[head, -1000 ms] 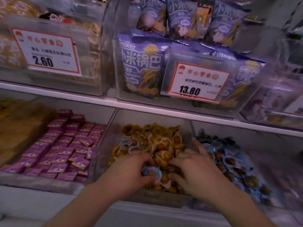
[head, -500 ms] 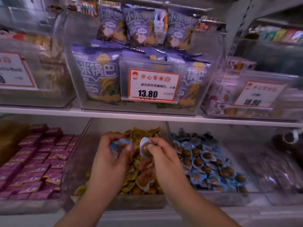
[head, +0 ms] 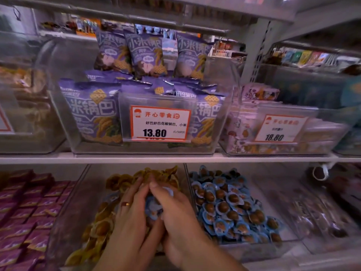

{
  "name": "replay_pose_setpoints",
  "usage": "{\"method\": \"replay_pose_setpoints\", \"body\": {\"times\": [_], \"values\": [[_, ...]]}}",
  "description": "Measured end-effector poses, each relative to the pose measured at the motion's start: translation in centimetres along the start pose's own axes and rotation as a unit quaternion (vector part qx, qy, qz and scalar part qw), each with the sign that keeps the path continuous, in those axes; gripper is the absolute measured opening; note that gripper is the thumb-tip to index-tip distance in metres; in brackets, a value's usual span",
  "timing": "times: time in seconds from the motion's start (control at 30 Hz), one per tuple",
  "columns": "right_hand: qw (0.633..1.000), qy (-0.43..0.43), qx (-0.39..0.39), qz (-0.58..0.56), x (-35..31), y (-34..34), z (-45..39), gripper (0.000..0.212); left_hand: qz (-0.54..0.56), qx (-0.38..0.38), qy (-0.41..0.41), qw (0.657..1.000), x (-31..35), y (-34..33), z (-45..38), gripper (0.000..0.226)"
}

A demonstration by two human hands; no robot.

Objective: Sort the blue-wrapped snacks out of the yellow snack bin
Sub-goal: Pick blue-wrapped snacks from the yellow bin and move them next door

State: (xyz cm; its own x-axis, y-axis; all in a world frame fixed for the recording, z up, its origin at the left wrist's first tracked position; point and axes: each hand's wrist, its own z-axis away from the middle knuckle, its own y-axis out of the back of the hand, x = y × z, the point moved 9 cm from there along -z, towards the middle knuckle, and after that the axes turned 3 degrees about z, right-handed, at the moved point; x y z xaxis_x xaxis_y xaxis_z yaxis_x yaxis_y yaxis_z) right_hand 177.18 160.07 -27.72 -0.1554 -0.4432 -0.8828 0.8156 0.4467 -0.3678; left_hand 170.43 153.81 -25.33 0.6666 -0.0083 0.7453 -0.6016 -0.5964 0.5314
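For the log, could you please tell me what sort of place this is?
Most likely a snack shop: shelves hold clear bins of wrapped snacks, with price tags reading 13.80 and 18.80 above the yellow snack bin.

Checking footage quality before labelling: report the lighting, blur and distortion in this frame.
Head view: dim, purplish light; the 13.80 price tag reads sharp, while the 18.80 price tag and the frame's edges smear with motion blur; wide-angle bowing curves the shelf edge; both hands, left hand and right hand, are fairly clear over the yellow snack bin.
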Motion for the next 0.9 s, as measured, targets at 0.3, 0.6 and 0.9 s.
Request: {"method": "replay_pose_setpoints", "body": {"times": [0.3,0.6,0.9], "values": [[0.886,0.322,0.115,0.313,-9.3,6.8,0.6,0.016,0.0,-0.013,-0.067,0.998,-1.3,3.3,-0.2,0.038],[0.642,0.225,0.199,0.706,-9.5,14.6,-2.5,0.043,-0.151,0.13,-0.024,0.98,-5.0,12.0,0.4,0.031],[0.626,0.374,-0.14,0.67,-1.6,-5.8,-0.7,0.047,-0.166,0.06,-0.009,0.984,-7.8,11.9,1.6,0.037]]}}
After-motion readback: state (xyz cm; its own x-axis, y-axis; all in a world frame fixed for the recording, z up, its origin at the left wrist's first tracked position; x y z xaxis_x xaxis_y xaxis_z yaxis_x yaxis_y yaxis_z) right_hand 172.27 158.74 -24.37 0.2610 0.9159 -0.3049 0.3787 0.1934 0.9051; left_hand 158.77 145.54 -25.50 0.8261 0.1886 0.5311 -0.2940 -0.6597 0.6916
